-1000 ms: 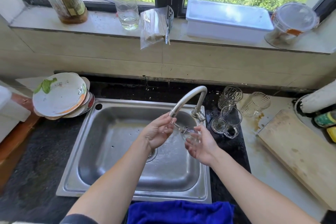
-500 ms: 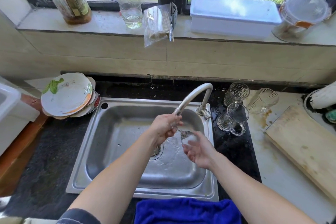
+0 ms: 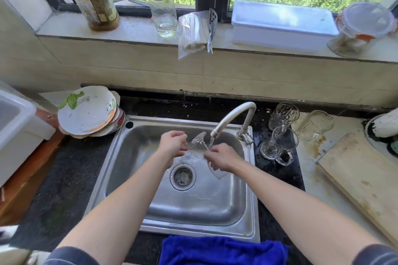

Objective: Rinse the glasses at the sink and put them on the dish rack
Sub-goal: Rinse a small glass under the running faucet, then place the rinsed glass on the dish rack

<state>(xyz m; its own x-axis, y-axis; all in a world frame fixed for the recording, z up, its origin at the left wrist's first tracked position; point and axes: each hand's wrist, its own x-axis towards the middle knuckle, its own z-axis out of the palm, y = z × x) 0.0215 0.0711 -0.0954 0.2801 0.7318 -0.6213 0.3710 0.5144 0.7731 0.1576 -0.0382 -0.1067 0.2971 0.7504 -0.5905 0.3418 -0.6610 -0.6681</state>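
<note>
Past the blue towel point(image 3: 221, 249) at the sink's point(image 3: 133, 157) front edge: stemmed glass point(image 3: 198, 139) over the basin, tipped now, foot up, bowl down. Bowl at the stream a second ago, so likely draining. Left hand point(image 3: 173, 144) pinching the foot, right hand point(image 3: 224, 157) curled round the bowl. Further back, three glasses point(image 3: 280, 142) crowding the counter's back right; free room leftward.

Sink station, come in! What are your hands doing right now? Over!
Left hand, right hand grip the stemmed glass under the running faucet, over the sink. Not racked yet. Two tumblers, a glass mug wait beside; nothing in the way.
</note>
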